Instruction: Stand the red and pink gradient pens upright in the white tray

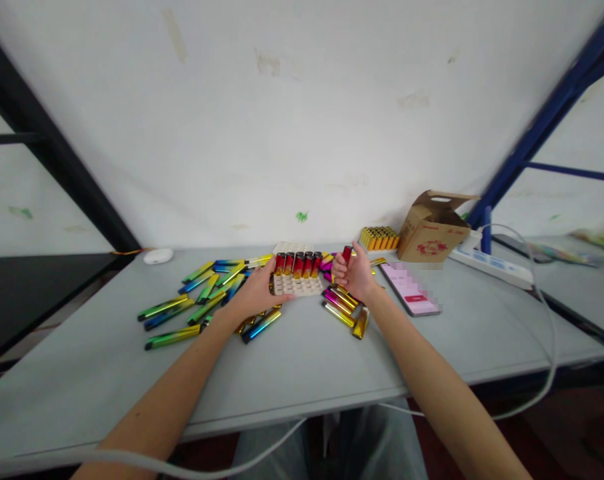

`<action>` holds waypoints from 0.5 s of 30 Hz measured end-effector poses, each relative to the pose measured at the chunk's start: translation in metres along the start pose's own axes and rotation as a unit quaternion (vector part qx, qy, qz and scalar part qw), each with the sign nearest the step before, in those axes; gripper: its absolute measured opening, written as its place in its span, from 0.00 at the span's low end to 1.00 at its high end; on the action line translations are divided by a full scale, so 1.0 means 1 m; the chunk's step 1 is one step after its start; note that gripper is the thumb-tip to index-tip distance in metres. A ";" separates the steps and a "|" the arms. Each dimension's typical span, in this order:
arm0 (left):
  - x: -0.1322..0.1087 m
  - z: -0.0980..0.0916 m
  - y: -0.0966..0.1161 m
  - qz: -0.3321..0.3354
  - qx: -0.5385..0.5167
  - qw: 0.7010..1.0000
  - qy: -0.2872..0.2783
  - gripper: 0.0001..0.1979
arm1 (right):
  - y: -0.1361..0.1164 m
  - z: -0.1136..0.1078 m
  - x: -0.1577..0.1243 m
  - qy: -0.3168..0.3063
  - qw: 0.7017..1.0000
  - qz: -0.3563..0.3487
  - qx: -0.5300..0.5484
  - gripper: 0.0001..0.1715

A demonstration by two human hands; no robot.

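Note:
A white tray with rows of round holes [299, 287] lies in the middle of the table. Several red-and-black battery-like cylinders [299, 265] stand upright in it, in a row. At the tray's left end, my left hand [256, 288] grips its edge, thumb along the front and fingers behind. My right hand [353, 272] is raised just right of the tray, fingers wrapped round one more red cylinder [347, 253] whose dark top pokes out. Below this hand lie several shiny gold and magenta tubes [338, 307].
Many shiny green, blue and gold tubes [209, 307] are scattered on the left. A block of yellow cylinders [379, 238] and an open cardboard box [432, 233] stand at the back right. Near them lie a phone [409, 288] and a power strip [492, 267]; a white cable [553, 333] hangs over the front edge.

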State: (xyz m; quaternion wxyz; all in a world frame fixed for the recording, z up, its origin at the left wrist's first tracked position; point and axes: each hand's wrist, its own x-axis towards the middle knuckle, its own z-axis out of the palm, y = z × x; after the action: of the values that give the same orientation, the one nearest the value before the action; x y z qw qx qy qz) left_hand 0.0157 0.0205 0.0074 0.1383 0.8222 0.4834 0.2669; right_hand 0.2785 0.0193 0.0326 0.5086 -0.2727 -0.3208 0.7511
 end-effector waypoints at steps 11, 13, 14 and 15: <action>-0.002 0.000 0.004 0.026 -0.041 0.999 0.006 0.46 | 0.000 0.003 -0.005 -0.050 0.998 0.032 0.019 0.29; -0.002 0.000 0.004 0.029 -0.052 0.998 0.007 0.46 | 0.002 0.004 -0.005 -0.048 0.998 0.034 0.016 0.28; -0.002 0.000 0.005 0.030 -0.057 0.998 0.007 0.46 | 0.002 0.004 -0.005 -0.045 0.998 0.039 0.013 0.27; -0.002 0.000 0.005 0.031 -0.062 0.998 0.006 0.46 | 0.003 0.005 -0.004 -0.042 0.998 0.045 0.009 0.27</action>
State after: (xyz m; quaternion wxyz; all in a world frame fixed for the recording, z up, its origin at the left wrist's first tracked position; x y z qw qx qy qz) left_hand 0.0182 0.0167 0.0096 0.1774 0.8252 0.4408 0.3055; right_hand 0.2747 0.0135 0.0337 0.4631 -0.2502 -0.3226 0.7867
